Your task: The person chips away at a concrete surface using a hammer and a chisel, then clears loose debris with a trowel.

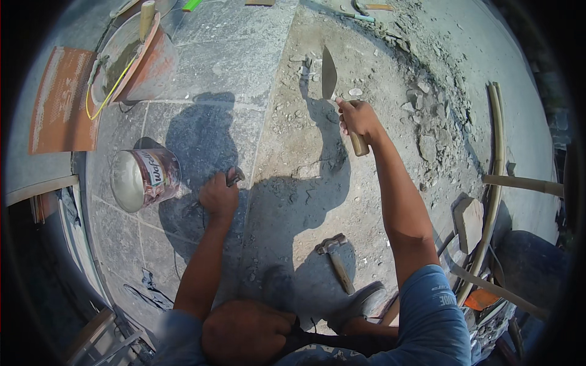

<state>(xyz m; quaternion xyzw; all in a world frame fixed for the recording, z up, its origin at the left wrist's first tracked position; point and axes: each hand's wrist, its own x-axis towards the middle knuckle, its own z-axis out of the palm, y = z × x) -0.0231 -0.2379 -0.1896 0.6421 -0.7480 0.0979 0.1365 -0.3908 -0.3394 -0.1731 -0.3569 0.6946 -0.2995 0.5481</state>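
Note:
My right hand (361,119) is closed round the wooden handle of a trowel (329,73). Its pointed metal blade is held up and away from me over the rough, sandy strip of ground. My left hand (218,194) is closed on a small dark metal piece (235,177), whose kind I cannot make out; only its end shows past the fingers. That hand is above the edge of the grey tiles, to the right of a tin can (160,174) lying on its side. A hammer (336,262) with a wooden handle lies on the ground near my shoe.
At the upper left stands an orange bucket (149,61) with a wooden-handled tool and a yellow strap, beside an orange sheet (61,100). Broken rubble (427,134) runs along the right. Wooden poles (497,140) lie further right. Grey tiles (238,55) cover the left side.

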